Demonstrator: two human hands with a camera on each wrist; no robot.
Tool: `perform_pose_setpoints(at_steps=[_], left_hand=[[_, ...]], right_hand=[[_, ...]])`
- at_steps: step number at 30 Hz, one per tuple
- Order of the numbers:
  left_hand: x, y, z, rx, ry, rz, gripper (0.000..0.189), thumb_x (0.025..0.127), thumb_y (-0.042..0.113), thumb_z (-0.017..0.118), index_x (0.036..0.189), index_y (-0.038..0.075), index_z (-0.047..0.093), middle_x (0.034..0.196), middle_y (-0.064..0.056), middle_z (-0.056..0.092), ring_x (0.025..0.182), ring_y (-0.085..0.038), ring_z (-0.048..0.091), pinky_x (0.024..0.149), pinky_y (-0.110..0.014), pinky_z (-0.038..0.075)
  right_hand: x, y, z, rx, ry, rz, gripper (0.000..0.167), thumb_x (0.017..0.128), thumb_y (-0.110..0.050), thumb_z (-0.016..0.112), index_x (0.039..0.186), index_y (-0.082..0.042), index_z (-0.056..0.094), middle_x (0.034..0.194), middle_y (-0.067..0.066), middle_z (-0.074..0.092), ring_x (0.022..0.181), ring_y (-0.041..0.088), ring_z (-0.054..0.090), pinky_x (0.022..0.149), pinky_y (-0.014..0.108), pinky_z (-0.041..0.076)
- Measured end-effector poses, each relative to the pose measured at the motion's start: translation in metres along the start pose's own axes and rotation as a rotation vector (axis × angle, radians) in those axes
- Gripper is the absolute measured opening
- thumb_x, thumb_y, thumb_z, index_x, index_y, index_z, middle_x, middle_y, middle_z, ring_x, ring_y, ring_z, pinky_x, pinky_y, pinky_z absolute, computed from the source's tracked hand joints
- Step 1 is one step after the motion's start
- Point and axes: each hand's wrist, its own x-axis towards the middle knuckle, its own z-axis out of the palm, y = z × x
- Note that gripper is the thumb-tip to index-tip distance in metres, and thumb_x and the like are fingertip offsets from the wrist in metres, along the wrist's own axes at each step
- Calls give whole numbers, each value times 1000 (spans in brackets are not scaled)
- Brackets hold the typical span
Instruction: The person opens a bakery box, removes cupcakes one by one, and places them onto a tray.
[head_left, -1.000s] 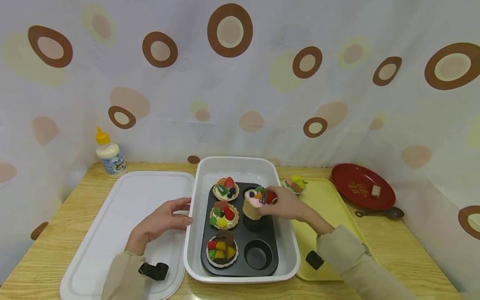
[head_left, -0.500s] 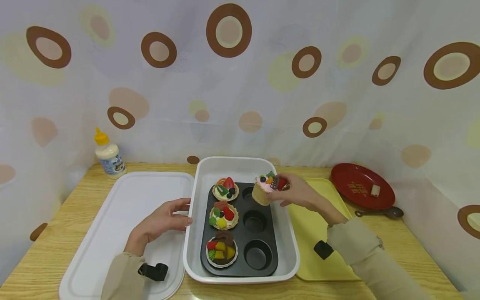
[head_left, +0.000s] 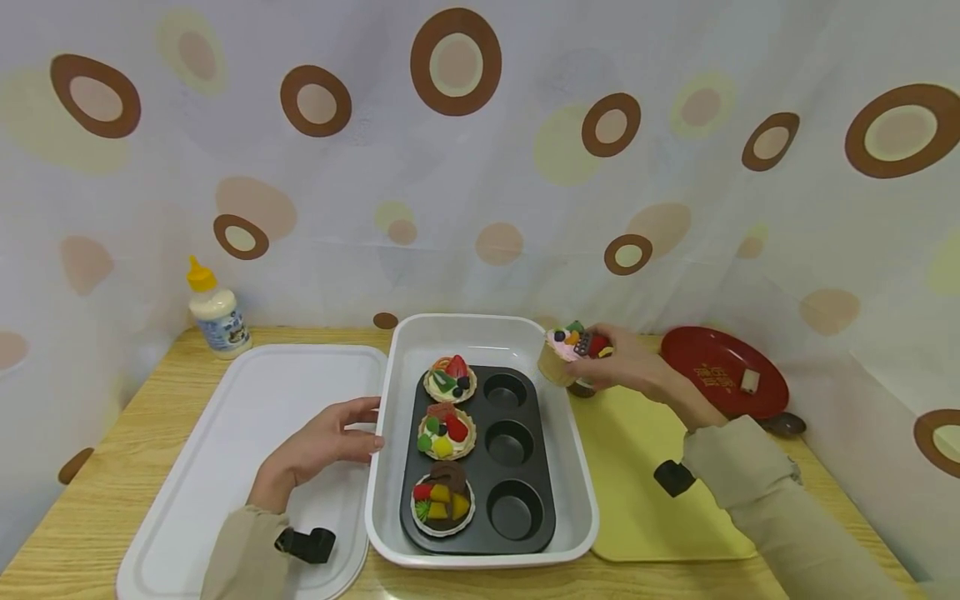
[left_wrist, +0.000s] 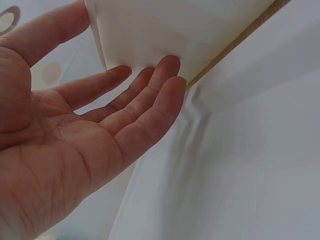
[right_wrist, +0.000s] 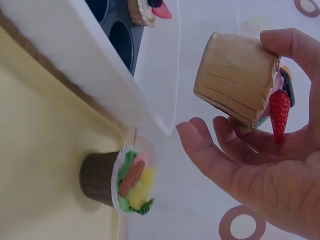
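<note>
My right hand holds a toy cupcake between thumb and fingers. It has a tan cup, pink cream and a strawberry, and is over the right rim of the white bin. Below it on the yellow tray stands a brown cupcake with green and yellow topping, mostly hidden in the head view. My left hand touches the bin's left wall, fingers extended. Inside the bin lies a dark muffin pan. Its left column holds a strawberry tart, a fruit tart and a chocolate tart; the right cups are bare.
A white tray lies left of the bin, with a yellow-capped bottle behind it. At the far right are a red plate bearing a small pale block, and a dark spoon. A patterned curtain hangs behind the table.
My right hand has lifted the pink cupcake from the pan's middle right cup and carried it back and right, to the bin's right rim. The left hand stays at the bin.
</note>
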Motion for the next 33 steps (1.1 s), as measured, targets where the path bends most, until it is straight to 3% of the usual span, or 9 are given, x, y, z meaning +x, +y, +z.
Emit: perform_pose_setpoints(at_steps=[4,11,19,28,33], left_hand=[[0,0,0,1,-9,9,71,88,16,65,146,-6,31,137,-29,44,114,-35,56,85,-42,54],[-1,-1,0,-7,-7,5,72,88,16,65,146,-6,30,137,-29,44,115,-35,56,85,-42,54],[0,-2,-1,-6,-10,5,72,88,16,66,146,-6,30,138,-30,43,113,-33,57,85,-42,54],[1,-1,-1,3,-16,6,71,88,18,66,146,-5,31,138,-30,43,111,-31,58,85,-41,54],[0,-2,-2,-1,-17,7,71,88,18,66,146,-5,31,138,-30,43,111,-32,58,85,-42,54]], right_hand=[[-1,5,-8,-5,3,-5,61,85,-27,71,127,6,41,114,22,48,99,37,57,81,43,55],[0,20,-18,-35,42,58,73,85,-33,71,137,5,34,125,24,47,108,39,55,81,42,56],[-4,40,-28,-29,102,102,77,87,-33,69,138,8,31,123,26,48,96,29,61,78,41,57],[-8,68,-42,-39,180,146,91,87,-35,69,148,8,16,131,30,42,102,37,59,80,42,56],[-8,90,-45,-123,239,190,91,85,-41,69,142,13,22,126,31,44,99,38,58,78,43,56]])
